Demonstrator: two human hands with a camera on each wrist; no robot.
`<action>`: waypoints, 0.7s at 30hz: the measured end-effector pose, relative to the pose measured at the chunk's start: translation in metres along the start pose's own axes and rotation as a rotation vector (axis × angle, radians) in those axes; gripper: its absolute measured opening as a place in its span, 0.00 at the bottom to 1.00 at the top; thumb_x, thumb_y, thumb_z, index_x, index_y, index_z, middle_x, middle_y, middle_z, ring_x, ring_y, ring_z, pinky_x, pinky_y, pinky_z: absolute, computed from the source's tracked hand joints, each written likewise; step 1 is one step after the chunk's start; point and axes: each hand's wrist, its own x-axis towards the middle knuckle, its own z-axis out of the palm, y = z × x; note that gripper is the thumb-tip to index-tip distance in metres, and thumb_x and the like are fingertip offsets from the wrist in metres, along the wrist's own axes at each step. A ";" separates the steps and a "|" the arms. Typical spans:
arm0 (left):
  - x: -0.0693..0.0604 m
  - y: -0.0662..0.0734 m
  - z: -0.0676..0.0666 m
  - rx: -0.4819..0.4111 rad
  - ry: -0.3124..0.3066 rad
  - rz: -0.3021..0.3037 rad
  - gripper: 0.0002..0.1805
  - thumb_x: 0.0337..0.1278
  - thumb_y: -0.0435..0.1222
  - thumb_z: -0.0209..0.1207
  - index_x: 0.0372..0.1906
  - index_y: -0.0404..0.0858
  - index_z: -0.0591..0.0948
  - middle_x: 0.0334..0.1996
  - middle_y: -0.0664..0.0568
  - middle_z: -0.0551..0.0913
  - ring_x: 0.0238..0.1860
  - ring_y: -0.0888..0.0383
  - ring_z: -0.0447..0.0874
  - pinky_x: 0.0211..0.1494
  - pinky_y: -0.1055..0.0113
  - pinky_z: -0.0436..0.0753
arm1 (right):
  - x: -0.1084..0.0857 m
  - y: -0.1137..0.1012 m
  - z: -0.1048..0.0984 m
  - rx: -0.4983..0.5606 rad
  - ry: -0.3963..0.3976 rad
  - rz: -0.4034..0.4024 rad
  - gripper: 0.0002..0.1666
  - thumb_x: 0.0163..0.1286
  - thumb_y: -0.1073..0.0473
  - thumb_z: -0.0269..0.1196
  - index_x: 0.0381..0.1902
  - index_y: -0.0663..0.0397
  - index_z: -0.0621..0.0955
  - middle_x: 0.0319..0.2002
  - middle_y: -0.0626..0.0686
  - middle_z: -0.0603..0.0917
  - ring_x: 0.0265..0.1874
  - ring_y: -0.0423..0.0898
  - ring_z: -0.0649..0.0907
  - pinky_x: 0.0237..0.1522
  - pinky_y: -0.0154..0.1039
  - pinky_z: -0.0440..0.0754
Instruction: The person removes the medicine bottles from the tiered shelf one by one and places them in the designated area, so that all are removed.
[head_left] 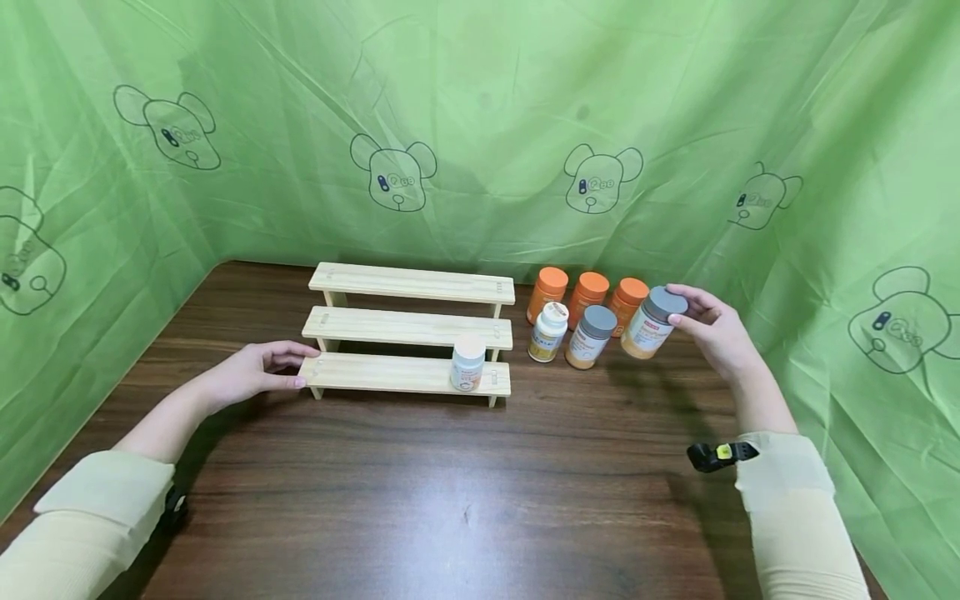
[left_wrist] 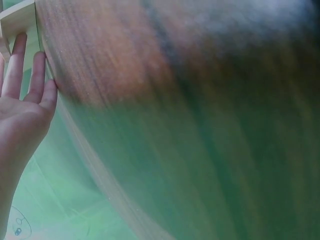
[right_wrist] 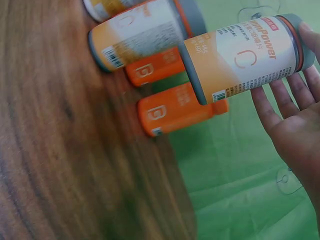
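My right hand [head_left: 712, 329] holds a white-and-orange supplement bottle [head_left: 648, 325] by its grey lid, thumb and fingers around it. In the right wrist view this bottle [right_wrist: 245, 55] is clear of the table. My left hand [head_left: 247, 373] holds the left end of the lowest step of a three-step wooden display stand [head_left: 382, 375], thumb at the front edge. The left wrist view shows its fingers [left_wrist: 37, 82] against the stand's end; the thumb is hidden there. A small white bottle [head_left: 468, 365] stands upright near the right end of that step.
Right of the stand, three orange bottles [head_left: 588, 298] form a back row. Before them stand a white-capped bottle [head_left: 548, 333] with a yellow label and another grey-lidded bottle [head_left: 591, 337]. A green curtain [head_left: 480, 100] hangs behind the brown wooden table [head_left: 420, 492].
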 end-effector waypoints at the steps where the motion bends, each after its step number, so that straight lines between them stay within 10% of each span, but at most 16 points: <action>1: 0.000 0.000 0.000 0.000 -0.001 0.000 0.29 0.54 0.41 0.65 0.61 0.40 0.72 0.52 0.42 0.81 0.49 0.63 0.80 0.48 0.77 0.74 | 0.000 0.003 -0.001 -0.005 0.004 0.005 0.27 0.64 0.79 0.54 0.62 0.63 0.72 0.50 0.47 0.82 0.48 0.38 0.79 0.47 0.28 0.77; 21: -0.001 0.002 0.000 -0.005 -0.003 0.008 0.28 0.55 0.40 0.64 0.61 0.39 0.72 0.51 0.42 0.81 0.49 0.61 0.81 0.47 0.76 0.75 | 0.001 0.058 -0.011 -0.204 0.044 0.026 0.28 0.65 0.70 0.60 0.63 0.58 0.71 0.51 0.41 0.80 0.50 0.35 0.77 0.48 0.26 0.74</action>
